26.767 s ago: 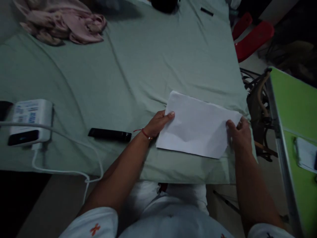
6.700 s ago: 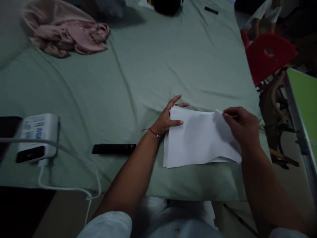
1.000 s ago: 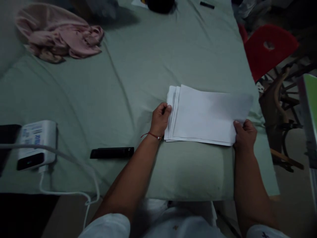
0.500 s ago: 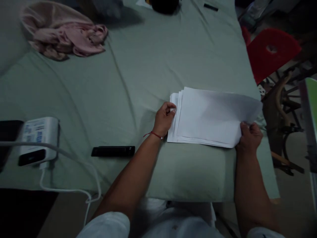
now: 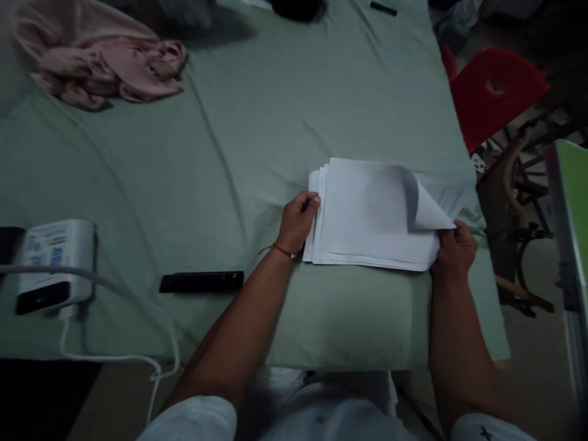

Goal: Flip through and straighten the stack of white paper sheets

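Note:
A stack of white paper sheets (image 5: 367, 220) lies on the green bed sheet (image 5: 285, 104) near the bed's front right corner. My left hand (image 5: 297, 220) grips the stack's left edge, thumb on top; a red thread circles that wrist. My right hand (image 5: 454, 248) pinches the right edge of the top sheet, whose right end is curled up and over toward the left. The lower sheets stay flat and slightly fanned at the left.
A black remote (image 5: 201, 282) lies left of my left arm. A white box (image 5: 52, 257) with a white cable (image 5: 119, 306) sits at the left edge. Pink cloth (image 5: 101, 58) lies far left. A red chair (image 5: 496, 92) and a green table (image 5: 574, 196) stand right.
My right hand has lifted the right end of the top sheet and curled it leftward over the stack. My left hand stays clamped on the left edge.

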A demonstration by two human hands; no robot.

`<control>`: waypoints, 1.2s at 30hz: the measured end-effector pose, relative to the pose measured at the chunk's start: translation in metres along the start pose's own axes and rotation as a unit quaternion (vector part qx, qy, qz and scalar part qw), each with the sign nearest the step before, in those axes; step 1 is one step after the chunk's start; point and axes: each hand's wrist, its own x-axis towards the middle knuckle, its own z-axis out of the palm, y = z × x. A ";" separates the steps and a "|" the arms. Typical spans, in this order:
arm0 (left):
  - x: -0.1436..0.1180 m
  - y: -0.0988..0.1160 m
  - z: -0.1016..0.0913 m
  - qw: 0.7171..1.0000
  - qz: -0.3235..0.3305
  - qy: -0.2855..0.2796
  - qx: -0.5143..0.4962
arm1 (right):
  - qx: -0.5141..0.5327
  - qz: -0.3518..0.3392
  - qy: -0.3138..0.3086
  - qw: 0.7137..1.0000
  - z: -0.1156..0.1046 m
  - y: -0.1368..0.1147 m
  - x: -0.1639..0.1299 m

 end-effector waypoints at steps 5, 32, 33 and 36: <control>0.003 -0.005 -0.001 0.999 0.006 0.029 0.044 | -0.034 0.003 -0.038 0.999 0.000 -0.002 -0.004; -0.001 -0.015 -0.005 0.998 -0.032 -0.030 -0.044 | 0.019 0.041 -0.034 0.998 0.000 0.000 -0.004; -0.001 -0.015 -0.005 0.998 -0.033 -0.025 -0.046 | 0.017 0.041 -0.036 0.998 0.000 0.000 -0.004; 0.001 -0.012 -0.004 0.999 0.000 -0.025 -0.029 | 0.016 0.033 -0.044 0.998 -0.001 -0.001 -0.003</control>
